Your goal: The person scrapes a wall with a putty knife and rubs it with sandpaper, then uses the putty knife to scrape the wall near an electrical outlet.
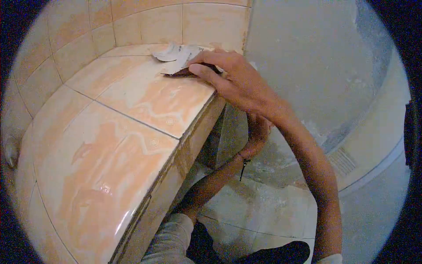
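Note:
My right hand (231, 72) is closed on a torn sheet of sandpaper (179, 59), its thumb and fingers pressing it near the ledge corner. The sheet has a pale printed back and a dark underside, and its loose end curls up on the tiles. Beneath it lies the glossy cream-and-orange tiled ledge (127, 145). My left hand (258, 127) is lower, beside the front face of the ledge and partly behind my right forearm. Its fingers are hidden, so whether it holds anything does not show. A dark bracelet (245, 163) hangs at that wrist.
A tiled wall (149, 26) borders the ledge at the back and left. To the right stands a grey plastered surface (307, 57) with a pale curved border (369, 149). Below are pale floor tiles (263, 207) and my dark-clothed leg (281, 253). The ledge's front edge is rough.

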A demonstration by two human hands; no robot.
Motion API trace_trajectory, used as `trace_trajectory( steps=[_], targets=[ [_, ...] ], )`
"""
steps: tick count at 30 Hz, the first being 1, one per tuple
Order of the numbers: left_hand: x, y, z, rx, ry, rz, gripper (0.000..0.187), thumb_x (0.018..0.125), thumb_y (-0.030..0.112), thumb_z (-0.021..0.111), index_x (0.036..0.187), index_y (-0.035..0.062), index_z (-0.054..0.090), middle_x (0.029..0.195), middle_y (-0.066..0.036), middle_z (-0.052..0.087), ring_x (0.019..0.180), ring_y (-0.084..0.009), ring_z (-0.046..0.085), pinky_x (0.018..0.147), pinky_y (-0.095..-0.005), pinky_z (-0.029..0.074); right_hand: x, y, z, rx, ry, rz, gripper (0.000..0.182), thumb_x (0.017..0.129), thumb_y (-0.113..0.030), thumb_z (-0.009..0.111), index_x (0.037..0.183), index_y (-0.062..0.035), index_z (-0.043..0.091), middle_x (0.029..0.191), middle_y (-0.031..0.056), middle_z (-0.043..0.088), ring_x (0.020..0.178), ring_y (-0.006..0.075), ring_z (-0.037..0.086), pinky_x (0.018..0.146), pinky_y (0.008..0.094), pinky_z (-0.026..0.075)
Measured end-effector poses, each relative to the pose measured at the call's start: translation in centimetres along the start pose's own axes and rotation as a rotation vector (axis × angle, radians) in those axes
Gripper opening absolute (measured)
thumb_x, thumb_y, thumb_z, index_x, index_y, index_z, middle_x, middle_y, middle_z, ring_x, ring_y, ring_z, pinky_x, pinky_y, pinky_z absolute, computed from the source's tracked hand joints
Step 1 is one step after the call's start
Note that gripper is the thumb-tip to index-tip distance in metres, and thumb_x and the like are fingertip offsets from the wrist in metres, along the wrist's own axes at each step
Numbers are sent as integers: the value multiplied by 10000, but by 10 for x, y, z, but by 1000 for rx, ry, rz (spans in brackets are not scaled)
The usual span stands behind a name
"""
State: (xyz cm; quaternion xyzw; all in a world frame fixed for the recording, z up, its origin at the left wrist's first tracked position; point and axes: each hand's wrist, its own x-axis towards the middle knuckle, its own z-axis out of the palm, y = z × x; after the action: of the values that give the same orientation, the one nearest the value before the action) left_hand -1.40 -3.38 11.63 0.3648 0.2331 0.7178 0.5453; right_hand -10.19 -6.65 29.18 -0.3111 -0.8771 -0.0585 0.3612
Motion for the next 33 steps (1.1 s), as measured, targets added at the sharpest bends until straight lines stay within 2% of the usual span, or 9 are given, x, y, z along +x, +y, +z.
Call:
trace_trajectory(
  steps=[6,8,11,15,20,21,23,26,33],
  targets=[
    [-8,22,-12,-354,-292,-271,348,991,346,568,763,106,462,557,47,408,453,-82,384,414,-265,323,-17,6,-7,191,67,68,324,1011,-284,543,1180,-44,679,1091,118,698,1085,218,633,972,368,459],
    [-13,39,-14,-146,-362,-105,406,996,418,558,750,115,447,551,43,404,429,-88,376,396,-265,311,-34,4,-18,63,213,113,292,1006,-244,548,1168,-40,678,1089,120,691,1086,226,636,986,363,452],
    [-11,53,-11,-405,-385,-278,473,1008,502,508,737,121,434,545,39,411,428,-95,399,385,-259,302,-75,1,-38,-177,347,209,262,999,-214,562,1149,-34,681,1088,115,689,1065,223,638,980,351,450],
    [-23,82,-9,-188,-318,-312,522,1017,557,451,719,130,412,559,37,422,443,-103,427,400,-259,317,-149,-1,-45,-389,420,428,245,991,-194,579,1152,-37,676,1089,106,686,1042,219,638,968,342,452],
    [-28,54,1,-8,-492,-110,594,1029,589,376,825,66,568,716,-18,565,621,-99,502,590,-276,423,-248,0,-45,-173,451,1000,394,1018,-381,527,1111,-23,664,1033,143,702,999,263,668,979,368,458],
    [-35,53,7,60,-548,-60,622,1027,604,358,919,46,612,817,-36,602,715,-109,527,675,-279,437,-264,-7,-45,-200,463,1037,394,1018,-381,527,1111,-23,664,1033,143,702,999,263,668,979,368,458],
    [-47,44,17,116,-616,-20,671,1024,619,340,1013,27,656,918,-54,640,810,-119,553,761,-282,450,-285,-16,-41,504,402,1035,485,1039,-365,494,1246,67,568,956,143,688,963,241,660,920,374,490],
    [-63,22,28,155,-787,-95,709,1012,651,314,1180,61,670,1108,-95,635,987,-170,559,909,-312,439,-328,-13,-36,724,483,968,594,1029,-418,505,1326,96,488,971,158,669,953,248,669,891,390,511],
    [-94,-9,39,173,-1152,-220,729,993,692,283,1332,141,620,1257,-148,569,1117,-232,543,1011,-397,413,-351,2,-14,507,723,1160,626,1020,-466,504,1414,16,441,1032,103,670,931,197,651,848,321,517]
  ],
)
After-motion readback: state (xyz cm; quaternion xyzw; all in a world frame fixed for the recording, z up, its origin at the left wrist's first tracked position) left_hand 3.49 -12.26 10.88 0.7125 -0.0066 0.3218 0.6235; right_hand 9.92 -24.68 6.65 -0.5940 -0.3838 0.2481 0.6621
